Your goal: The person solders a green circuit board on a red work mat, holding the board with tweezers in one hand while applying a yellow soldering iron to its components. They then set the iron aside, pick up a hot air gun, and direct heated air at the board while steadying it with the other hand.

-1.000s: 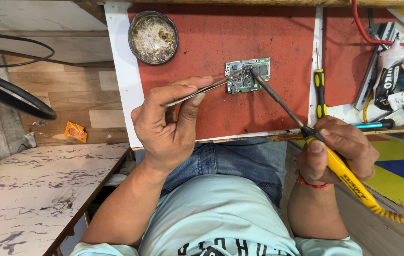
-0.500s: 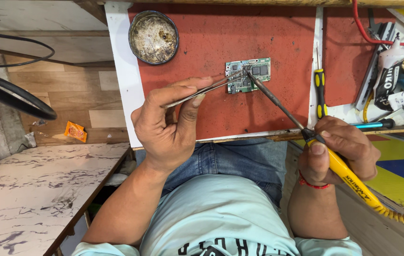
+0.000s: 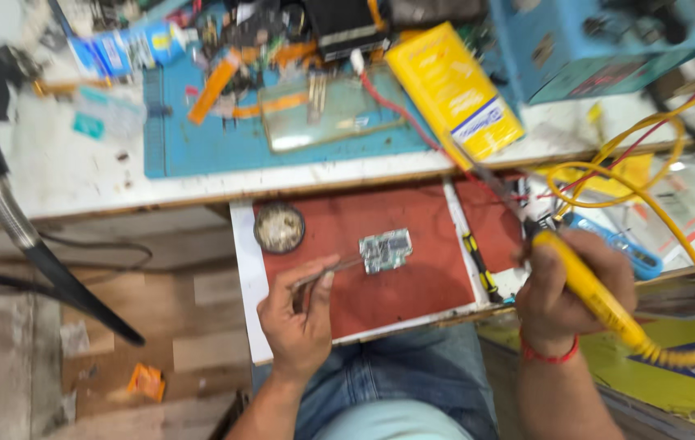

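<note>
A small green circuit board (image 3: 385,249) lies on the red mat of a pulled-out drawer (image 3: 413,277). My left hand (image 3: 299,314) grips metal tweezers (image 3: 335,271) whose tips touch the board's left edge. My right hand (image 3: 571,289) holds a yellow soldering iron (image 3: 600,301) lifted off the board, its thin tip (image 3: 486,179) pointing up and left toward the bench edge. A yellow coiled cord (image 3: 690,244) loops from the iron's handle. The picture is blurred.
A round tin of tangled wire (image 3: 279,227) sits at the drawer's back left. A screwdriver (image 3: 478,265) lies in the drawer's right part. On the bench above are a blue mat (image 3: 201,138), a yellow box (image 3: 453,90), a blue machine (image 3: 600,45) and scattered tools.
The view has pulled back and tilted up, showing the bench. My right hand has lifted the soldering iron's tip off the board and swung it up to the right. The tweezers stay at the board.
</note>
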